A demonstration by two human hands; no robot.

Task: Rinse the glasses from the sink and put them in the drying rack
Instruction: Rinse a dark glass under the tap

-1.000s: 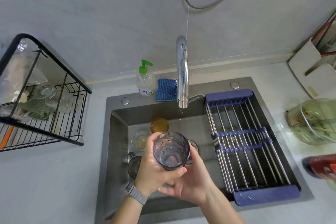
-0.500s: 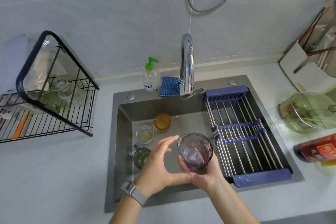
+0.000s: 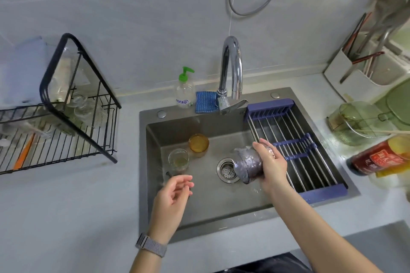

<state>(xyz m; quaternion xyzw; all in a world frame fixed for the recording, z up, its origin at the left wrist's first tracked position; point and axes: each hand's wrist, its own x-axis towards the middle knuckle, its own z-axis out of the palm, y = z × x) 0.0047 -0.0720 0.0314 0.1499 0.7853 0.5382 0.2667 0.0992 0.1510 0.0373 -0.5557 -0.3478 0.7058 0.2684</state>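
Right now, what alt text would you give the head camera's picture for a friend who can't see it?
A person's right hand holds a purple glass tipped on its side over the drain of a grey sink, while the left hand hovers empty. An amber glass and a clear glass stand in the sink; a black wire drying rack sits to the left.

Around the sink, off to the sides

A clear soap bottle with a green pump [image 3: 185,93] stands just beside a blue woven cloth [image 3: 205,102]; right, a green-tinted glass pot [image 3: 357,122], a red-labelled bottle [image 3: 381,157].
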